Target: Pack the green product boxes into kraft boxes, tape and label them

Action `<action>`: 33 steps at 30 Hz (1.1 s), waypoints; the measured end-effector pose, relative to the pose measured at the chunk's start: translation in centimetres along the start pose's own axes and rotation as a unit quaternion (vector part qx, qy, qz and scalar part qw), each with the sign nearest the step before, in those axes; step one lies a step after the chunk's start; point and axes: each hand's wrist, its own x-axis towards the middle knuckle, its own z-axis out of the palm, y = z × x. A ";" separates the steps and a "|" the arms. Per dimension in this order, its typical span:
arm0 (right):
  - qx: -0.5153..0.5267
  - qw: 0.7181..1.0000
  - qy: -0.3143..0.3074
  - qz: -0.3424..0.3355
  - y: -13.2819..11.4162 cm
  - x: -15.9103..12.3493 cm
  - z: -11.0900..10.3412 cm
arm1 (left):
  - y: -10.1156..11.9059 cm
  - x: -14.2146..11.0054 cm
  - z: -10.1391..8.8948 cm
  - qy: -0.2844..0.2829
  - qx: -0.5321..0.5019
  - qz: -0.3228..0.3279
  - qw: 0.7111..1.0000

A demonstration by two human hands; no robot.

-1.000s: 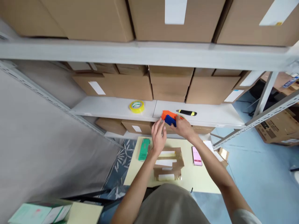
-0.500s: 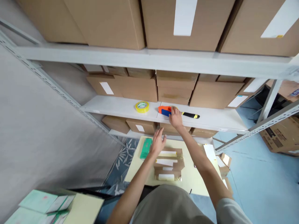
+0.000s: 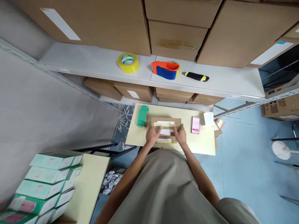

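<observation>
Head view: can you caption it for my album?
Left hand and right hand hold a brown cardboard box below a white shelf with a yellow tape roll and orange-and-blue plastic dispenser.

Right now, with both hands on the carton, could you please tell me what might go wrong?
The green box stands close to the left hand, so shifting the carton that way might bump it. The knife points toward the tape dispenser; a careless reach there could brush its tip, though I cannot tell whether the blade is out.
</observation>
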 end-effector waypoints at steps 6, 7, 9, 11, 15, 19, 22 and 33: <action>0.069 0.997 -0.045 -0.011 1.5 1.8 -1.1 | -1.3 1.5 -0.8 -0.028 -0.034 0.001 0.999; 0.085 0.995 -0.048 -0.023 1.9 1.9 -1.3 | -1.6 1.7 -1.3 -0.041 -0.047 0.013 0.998; 0.104 0.994 -0.028 -0.025 2.6 1.8 -1.6 | -1.9 1.9 -2.4 -0.053 -0.069 0.040 0.995; 0.120 0.993 0.000 -0.022 2.5 1.6 -2.0 | -1.8 2.0 -3.4 -0.045 -0.083 0.064 0.993; 0.166 0.983 0.043 -0.064 1.0 0.4 -4.2 | -1.2 1.7 -4.7 -0.013 -0.103 0.099 0.990; 0.224 0.968 0.083 -0.078 0.0 -1.4 -6.4 | -1.9 0.9 -5.3 -0.014 -0.204 0.132 0.970; 0.246 0.965 0.074 -0.048 1.1 -2.3 -5.3 | -3.8 -0.2 -5.0 -0.058 -0.276 0.086 0.955; 0.290 0.956 -0.013 0.034 5.0 2.6 -0.9 | -6.1 2.5 -3.1 -0.075 -0.301 -0.013 0.950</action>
